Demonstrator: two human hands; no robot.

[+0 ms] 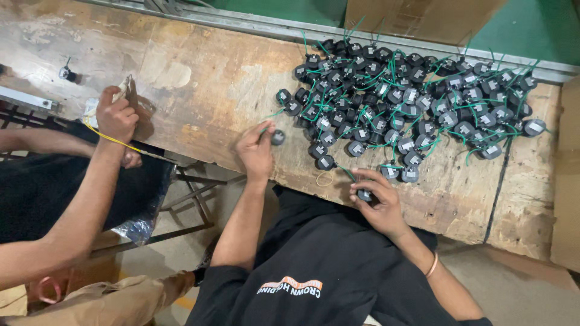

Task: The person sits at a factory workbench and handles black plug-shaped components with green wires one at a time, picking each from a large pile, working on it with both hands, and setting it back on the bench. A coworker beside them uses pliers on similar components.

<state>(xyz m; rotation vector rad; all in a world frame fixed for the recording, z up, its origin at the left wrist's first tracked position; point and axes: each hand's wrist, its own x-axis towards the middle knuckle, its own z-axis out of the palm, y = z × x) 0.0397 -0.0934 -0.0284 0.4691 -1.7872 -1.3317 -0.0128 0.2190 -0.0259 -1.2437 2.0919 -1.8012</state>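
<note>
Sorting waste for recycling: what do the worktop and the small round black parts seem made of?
Worn brown worktop: probably plywood, matt, its face layer chipped and peeling. Small round black parts: apparently moulded plastic, with smooth, faintly shiny casings.

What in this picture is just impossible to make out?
Head view:
- The black part in the right hand is mostly covered by its fingers.
- The left hand pinches a green wire; its end is hidden in the fingers.
- The co-worker's fist hides what it grips.
- Labels on the pile are too small to read.
- The box is cut off by the top edge.
</note>
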